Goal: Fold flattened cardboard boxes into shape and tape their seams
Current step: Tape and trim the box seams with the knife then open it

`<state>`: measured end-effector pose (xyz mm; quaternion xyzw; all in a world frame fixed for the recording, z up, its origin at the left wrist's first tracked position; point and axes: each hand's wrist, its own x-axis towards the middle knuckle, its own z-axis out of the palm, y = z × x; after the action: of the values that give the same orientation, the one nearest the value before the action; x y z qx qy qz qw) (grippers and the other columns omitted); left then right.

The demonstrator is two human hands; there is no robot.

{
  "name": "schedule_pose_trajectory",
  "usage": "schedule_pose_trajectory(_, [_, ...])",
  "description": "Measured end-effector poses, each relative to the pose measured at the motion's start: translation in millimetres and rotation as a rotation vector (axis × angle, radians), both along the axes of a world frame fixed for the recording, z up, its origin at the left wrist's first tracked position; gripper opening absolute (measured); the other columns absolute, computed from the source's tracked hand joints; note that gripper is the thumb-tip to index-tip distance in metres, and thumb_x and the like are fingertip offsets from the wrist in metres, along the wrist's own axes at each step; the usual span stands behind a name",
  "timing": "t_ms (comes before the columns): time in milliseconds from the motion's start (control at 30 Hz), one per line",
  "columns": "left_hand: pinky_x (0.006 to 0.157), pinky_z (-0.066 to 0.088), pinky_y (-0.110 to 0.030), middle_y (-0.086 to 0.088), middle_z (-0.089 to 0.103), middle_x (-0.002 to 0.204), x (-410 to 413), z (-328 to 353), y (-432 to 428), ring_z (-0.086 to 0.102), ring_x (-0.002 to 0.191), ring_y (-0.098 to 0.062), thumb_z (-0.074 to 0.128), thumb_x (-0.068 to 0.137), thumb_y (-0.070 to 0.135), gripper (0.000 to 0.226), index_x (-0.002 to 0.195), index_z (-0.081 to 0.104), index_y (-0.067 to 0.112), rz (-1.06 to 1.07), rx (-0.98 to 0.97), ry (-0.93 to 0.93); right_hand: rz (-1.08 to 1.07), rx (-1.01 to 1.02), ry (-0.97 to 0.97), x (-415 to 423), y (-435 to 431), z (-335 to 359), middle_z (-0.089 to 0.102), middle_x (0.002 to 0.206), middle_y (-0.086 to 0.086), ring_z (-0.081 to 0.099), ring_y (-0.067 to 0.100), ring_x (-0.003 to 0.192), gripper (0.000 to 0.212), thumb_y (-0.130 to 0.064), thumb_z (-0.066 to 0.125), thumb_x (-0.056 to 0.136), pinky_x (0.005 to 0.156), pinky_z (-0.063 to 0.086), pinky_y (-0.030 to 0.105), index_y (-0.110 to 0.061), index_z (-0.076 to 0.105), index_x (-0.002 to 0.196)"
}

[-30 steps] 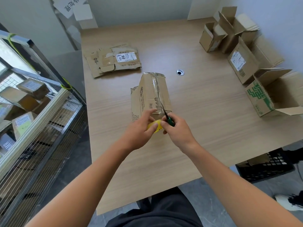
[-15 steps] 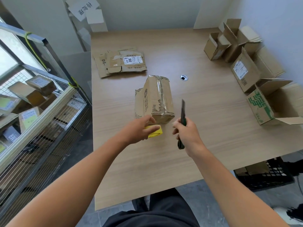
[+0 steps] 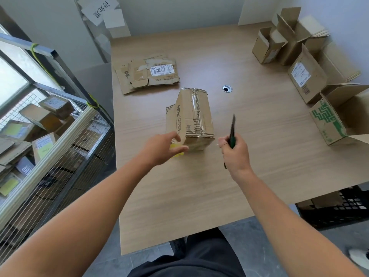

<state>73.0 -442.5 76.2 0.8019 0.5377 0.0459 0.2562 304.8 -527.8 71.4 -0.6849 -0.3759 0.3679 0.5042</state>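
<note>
Cardboard box (image 3: 190,118), folded into shape and taped along its top seam, stood on a wooden table (image 3: 249,176) just beyond the person's fingertips, between the two hands. The left hand (image 3: 162,148), blurred, curled its fingers round a yellow tape roll (image 3: 176,149) at the box's near left corner, thumb against the cardboard. The right hand (image 3: 234,151) was closed in a fist on a green-handled cutter (image 3: 232,129), its dark blade pointing up and away past the knuckles, just right of the box and clear of it. Dark printing on the box's left face was too blurred to read. Well beyond the left fingers lay flattened cartons (image 3: 147,75) bearing a white shipping label, its text illegible. Far right of the right hand sat an open box with green patterned print (image 3: 327,120) and another with a white barcode label (image 3: 305,76). A paper sign (image 3: 102,10) behind the table carried handwritten Chinese characters, apparently "待处理".
</note>
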Motion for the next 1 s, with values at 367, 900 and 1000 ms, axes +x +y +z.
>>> schedule_pose_trajectory(367, [0.073, 0.041, -0.035, -0.006, 0.072, 0.107, 32, -26, 61, 0.063, 0.106, -0.031, 0.045, 0.093, 0.070, 0.057, 0.146, 0.036, 0.052, -0.144, 0.220, 0.283, -0.058, -0.140, 0.113, 17, 60, -79, 0.050, 0.078, 0.012, 0.044, 0.022, 0.070, 0.027, -0.018, 0.062, 0.098, 0.068, 0.039, 0.037, -0.021, 0.045, 0.078])
schedule_pose_trajectory(900, [0.057, 0.032, -0.030, -0.007, 0.064, 0.064, 0, -65, 58, 0.064, 0.068, -0.029, 0.052, 0.083, 0.075, 0.067, 0.144, 0.046, 0.047, -0.130, 0.337, 0.236, 0.236, 0.281, -0.433, 33, 76, -130, 0.052, 0.083, 0.000, 0.045, 0.004, 0.079, 0.019, -0.033, 0.067, 0.095, 0.073, 0.041, 0.018, -0.017, 0.057, 0.095])
schedule_pose_trajectory(1000, [0.055, 0.031, -0.028, -0.006, 0.059, 0.056, -1, -70, 58, 0.061, 0.059, -0.029, 0.045, 0.077, 0.080, 0.072, 0.140, 0.053, 0.046, -0.109, 0.390, 0.215, 0.311, 0.447, -0.652, 40, 83, -129, 0.046, 0.103, 0.005, 0.048, 0.012, 0.088, 0.047, -0.008, 0.084, 0.080, 0.082, 0.045, 0.013, -0.011, 0.054, 0.116])
